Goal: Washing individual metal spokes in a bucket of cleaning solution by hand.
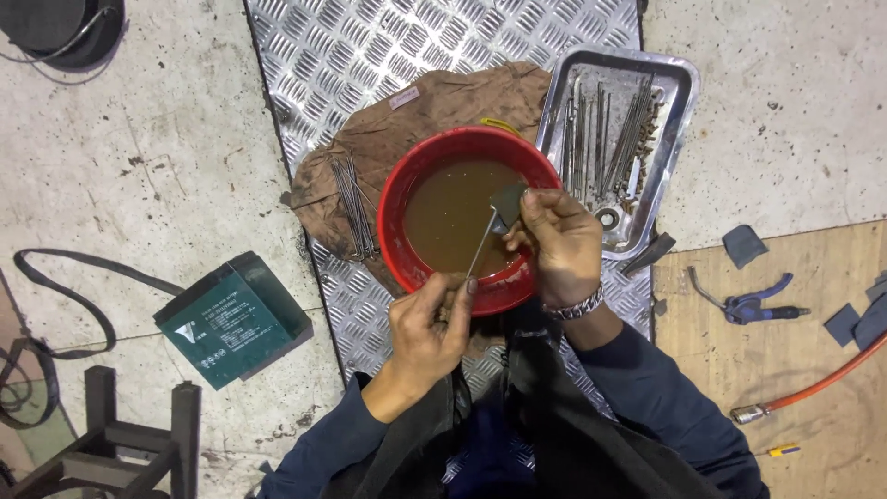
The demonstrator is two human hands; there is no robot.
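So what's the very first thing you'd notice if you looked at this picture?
The bright red bowl of murky brown liquid in the middle, sitting on a brown rag over a bumpy metal plate. Just above it, the left hand holds one end of a thin metal rod while the right hand pinches a small dark pad against it. At upper right, a shiny metal tray holds more rods.
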